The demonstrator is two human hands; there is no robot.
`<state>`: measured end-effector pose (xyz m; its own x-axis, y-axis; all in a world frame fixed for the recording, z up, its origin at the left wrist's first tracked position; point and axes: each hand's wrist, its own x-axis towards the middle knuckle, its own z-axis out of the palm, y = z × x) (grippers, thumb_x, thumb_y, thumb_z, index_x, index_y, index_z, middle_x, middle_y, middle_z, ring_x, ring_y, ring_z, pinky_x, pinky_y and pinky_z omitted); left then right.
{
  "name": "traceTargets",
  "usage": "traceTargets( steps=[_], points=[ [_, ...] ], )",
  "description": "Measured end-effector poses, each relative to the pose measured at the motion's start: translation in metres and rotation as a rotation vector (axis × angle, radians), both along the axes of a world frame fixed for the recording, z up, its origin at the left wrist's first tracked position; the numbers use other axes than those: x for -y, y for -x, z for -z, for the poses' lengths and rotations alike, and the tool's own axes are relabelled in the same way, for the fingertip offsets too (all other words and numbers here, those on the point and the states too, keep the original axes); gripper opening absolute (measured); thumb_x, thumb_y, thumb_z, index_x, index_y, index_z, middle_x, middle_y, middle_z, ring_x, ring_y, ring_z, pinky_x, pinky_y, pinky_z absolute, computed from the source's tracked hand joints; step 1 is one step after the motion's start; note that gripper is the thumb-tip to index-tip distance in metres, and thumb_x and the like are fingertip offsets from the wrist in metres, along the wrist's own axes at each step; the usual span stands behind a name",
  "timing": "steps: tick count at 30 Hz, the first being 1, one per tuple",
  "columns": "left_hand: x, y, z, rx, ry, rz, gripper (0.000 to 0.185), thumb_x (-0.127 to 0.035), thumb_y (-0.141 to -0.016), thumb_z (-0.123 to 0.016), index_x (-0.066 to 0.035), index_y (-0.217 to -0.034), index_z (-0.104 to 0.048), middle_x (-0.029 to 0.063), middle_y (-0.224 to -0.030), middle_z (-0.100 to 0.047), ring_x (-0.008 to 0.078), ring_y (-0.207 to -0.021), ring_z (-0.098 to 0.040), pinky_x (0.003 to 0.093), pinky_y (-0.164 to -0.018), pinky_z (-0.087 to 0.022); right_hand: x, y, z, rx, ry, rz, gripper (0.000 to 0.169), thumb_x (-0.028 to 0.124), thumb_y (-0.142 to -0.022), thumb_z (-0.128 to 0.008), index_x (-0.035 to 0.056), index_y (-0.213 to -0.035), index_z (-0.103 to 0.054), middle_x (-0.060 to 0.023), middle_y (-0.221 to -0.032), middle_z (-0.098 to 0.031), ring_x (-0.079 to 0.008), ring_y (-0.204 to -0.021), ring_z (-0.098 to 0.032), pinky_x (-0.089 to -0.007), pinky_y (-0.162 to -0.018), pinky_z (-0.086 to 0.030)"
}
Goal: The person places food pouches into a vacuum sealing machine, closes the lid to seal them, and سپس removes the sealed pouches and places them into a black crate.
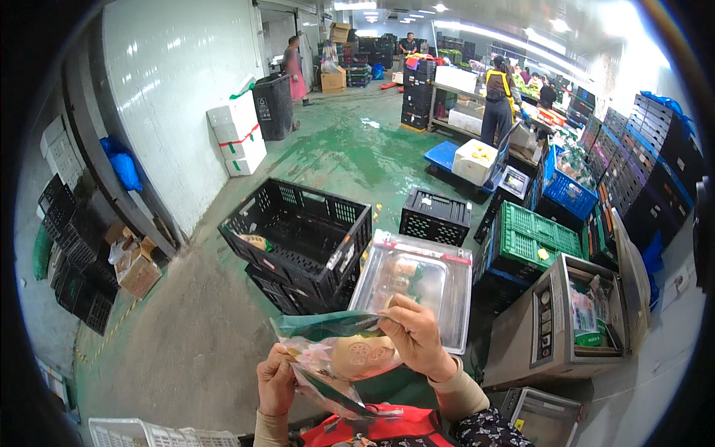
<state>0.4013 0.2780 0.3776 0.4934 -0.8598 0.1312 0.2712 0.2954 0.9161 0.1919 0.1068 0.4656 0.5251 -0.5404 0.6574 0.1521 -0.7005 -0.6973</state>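
My left hand (276, 380) pinches one edge of a printed clear plastic bag (318, 357) with green bands. My right hand (413, 335) grips the bag's upper right edge. The bag hangs spread between both hands, with a lotus root picture on it; whether anything is inside I cannot tell. Just beyond my right hand stands a vacuum sealing machine with a clear lid (458, 302), and several packs (405, 268) show beneath that lid. Left of the machine, a black plastic crate (296, 223) holds one filled pack (256, 242) in its near left corner.
A second machine (519, 335) stands at right, bags lying in its open top. Green folded crates (536, 232) and a blue crate (570, 184) are behind it. A white basket (156, 433) is at lower left. Several people work farther back, one in a yellow-strapped apron (496, 89).
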Motion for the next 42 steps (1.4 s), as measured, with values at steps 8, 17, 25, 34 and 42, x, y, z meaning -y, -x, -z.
traceTargets(
  steps=[8,17,25,34,42],
  points=[
    [-0.009,0.042,0.000,-0.042,0.077,0.147,0.026,-0.018,-0.097,-0.059,0.005,-0.085,-0.064,0.0064,-0.103,-0.056,0.0152,-0.086,-0.058,0.0283,-0.077,-0.048,-0.013,0.052,-0.013,0.111,-0.074,-0.069,0.016,0.004,-0.094,-0.060,-0.0077,-0.084,-0.060,-0.0076,-0.075,-0.048,-0.0151,-0.063,-0.046,-0.0271,-0.056,-0.037],
    [0.006,0.063,-0.005,-0.013,0.110,0.271,0.025,-0.015,-0.098,-0.056,0.004,-0.083,-0.063,0.0055,-0.100,-0.055,0.0119,-0.081,-0.057,0.0248,-0.072,-0.047,-0.010,0.087,-0.007,0.149,-0.191,-0.036,0.016,0.004,-0.096,-0.059,-0.0078,-0.085,-0.060,-0.0041,-0.079,-0.048,-0.0092,-0.067,-0.044,-0.0232,-0.058,-0.035],
    [0.016,0.063,0.008,0.010,-0.025,0.142,0.026,-0.017,-0.101,-0.050,0.004,-0.106,-0.064,0.0105,-0.105,-0.069,0.0169,-0.092,-0.067,0.0297,-0.079,-0.054,-0.011,0.084,-0.010,0.068,0.005,-0.112,0.010,0.003,-0.092,-0.062,-0.0064,-0.092,-0.066,-0.0070,-0.076,-0.053,-0.0157,-0.063,-0.050,-0.0271,-0.055,-0.038],
    [0.005,0.103,-0.026,-0.130,-0.070,-0.024,0.020,-0.008,-0.098,-0.056,0.004,-0.112,-0.064,0.0044,-0.097,-0.067,0.0101,-0.082,-0.063,0.0234,-0.070,-0.050,-0.026,0.098,0.029,0.003,-0.105,-0.216,0.011,0.000,-0.087,-0.066,-0.0037,-0.097,-0.068,-0.0096,-0.078,-0.058,-0.0213,-0.069,-0.056,-0.0307,-0.060,-0.043],
    [-0.044,0.082,0.042,0.067,-0.479,0.042,0.011,-0.005,-0.095,-0.059,0.000,-0.098,-0.068,-0.0010,-0.078,-0.065,0.0049,-0.063,-0.055,0.0207,-0.057,-0.044,-0.018,0.125,0.098,-0.106,-0.442,-0.267,0.009,0.001,-0.088,-0.066,-0.0033,-0.095,-0.071,-0.0109,-0.084,-0.068,-0.0195,-0.076,-0.066,-0.0296,-0.069,-0.052]
  ],
)
